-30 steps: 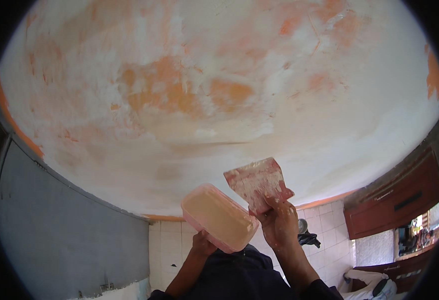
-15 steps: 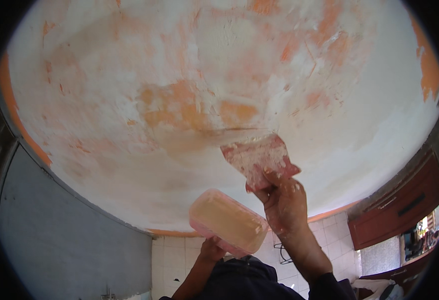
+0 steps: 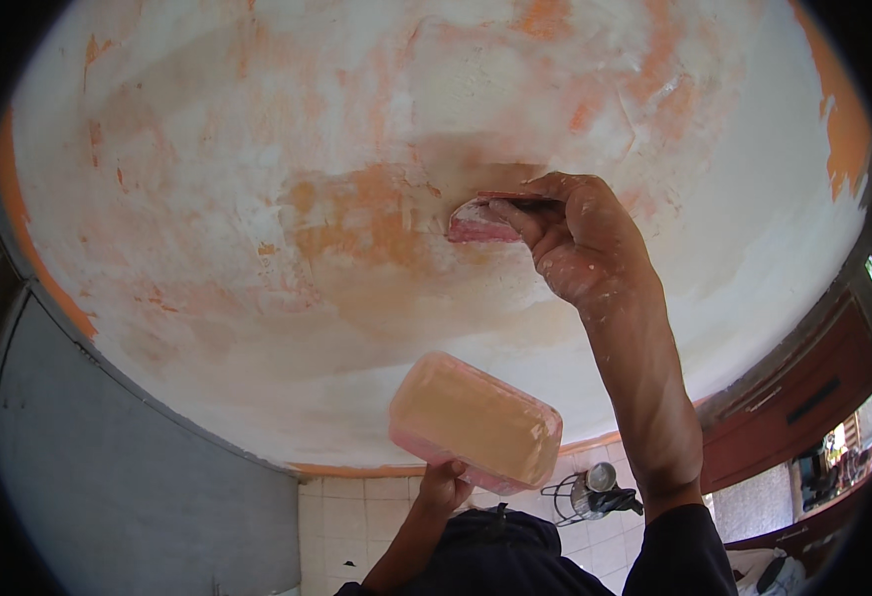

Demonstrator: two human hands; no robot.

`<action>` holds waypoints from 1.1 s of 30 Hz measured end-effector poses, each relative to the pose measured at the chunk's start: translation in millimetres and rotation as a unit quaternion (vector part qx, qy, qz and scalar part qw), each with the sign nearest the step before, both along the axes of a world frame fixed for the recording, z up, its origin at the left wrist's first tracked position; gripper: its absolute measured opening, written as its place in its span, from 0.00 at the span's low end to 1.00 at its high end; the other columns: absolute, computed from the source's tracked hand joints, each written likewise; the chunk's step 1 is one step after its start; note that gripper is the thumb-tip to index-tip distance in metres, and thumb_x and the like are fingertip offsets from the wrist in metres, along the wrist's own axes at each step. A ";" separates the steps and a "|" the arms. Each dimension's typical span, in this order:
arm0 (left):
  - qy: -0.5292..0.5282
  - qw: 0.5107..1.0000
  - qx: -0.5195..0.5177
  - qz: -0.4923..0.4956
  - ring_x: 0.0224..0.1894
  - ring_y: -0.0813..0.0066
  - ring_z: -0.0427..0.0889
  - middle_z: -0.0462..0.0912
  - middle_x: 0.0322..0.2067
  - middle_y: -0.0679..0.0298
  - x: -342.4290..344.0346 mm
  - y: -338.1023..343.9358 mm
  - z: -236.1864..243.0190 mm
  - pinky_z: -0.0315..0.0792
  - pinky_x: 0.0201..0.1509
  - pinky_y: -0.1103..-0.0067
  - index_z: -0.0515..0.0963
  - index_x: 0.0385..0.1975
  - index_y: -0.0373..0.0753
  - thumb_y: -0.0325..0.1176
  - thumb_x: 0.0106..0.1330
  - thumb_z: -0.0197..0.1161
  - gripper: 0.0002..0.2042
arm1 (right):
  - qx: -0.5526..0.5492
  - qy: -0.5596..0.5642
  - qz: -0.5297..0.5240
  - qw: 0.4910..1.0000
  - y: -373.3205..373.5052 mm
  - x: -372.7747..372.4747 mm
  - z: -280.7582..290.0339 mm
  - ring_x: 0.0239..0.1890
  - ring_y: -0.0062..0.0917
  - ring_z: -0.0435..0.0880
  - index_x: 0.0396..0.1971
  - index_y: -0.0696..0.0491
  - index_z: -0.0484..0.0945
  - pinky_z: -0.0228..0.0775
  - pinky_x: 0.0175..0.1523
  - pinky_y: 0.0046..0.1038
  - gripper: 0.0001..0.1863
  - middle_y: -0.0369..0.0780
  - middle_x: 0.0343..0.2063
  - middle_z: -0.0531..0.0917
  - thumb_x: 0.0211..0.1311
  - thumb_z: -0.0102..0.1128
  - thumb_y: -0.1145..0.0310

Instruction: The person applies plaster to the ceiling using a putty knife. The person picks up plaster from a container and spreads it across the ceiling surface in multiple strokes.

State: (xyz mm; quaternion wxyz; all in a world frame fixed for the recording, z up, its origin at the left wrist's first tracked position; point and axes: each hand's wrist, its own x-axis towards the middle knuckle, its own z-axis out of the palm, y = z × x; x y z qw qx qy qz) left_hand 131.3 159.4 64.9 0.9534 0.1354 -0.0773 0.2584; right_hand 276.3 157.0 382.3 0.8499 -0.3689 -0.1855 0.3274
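Observation:
My right hand (image 3: 575,233) grips a flat, red, putty-smeared scraper (image 3: 480,228), raised against the mottled white and orange wall (image 3: 207,169), over a tan-orange patch. Its fingers are closed around the scraper and hide part of it. Lower down, near the middle, my left hand (image 3: 444,485) holds a pink plastic container (image 3: 474,417) of smooth cream-coloured paste from underneath, slightly tilted.
A grey door (image 3: 128,457) stands at the left. At the right are a red-brown door or shutter (image 3: 789,387) and an opening with cluttered items. A metal pot (image 3: 600,477) and dark wire object rest on the white tiled floor (image 3: 356,521) below.
My right hand and scraper have moved up from beside the container onto the wall, and the scraper has turned nearly edge-on. The container has shifted right and moved slightly upward since half a second ago.

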 end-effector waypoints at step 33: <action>0.063 0.990 0.035 0.121 0.53 0.71 0.69 0.71 0.47 0.66 40.5 11.7 -44.3 0.64 0.58 0.72 0.64 0.50 0.41 0.25 0.49 0.66 0.27 | 0.018 -0.009 -0.057 0.998 -7.6 -6.9 -24.4 0.35 0.41 0.78 0.30 0.72 0.67 0.76 0.45 0.33 0.10 0.52 0.32 0.75 0.56 0.38 0.79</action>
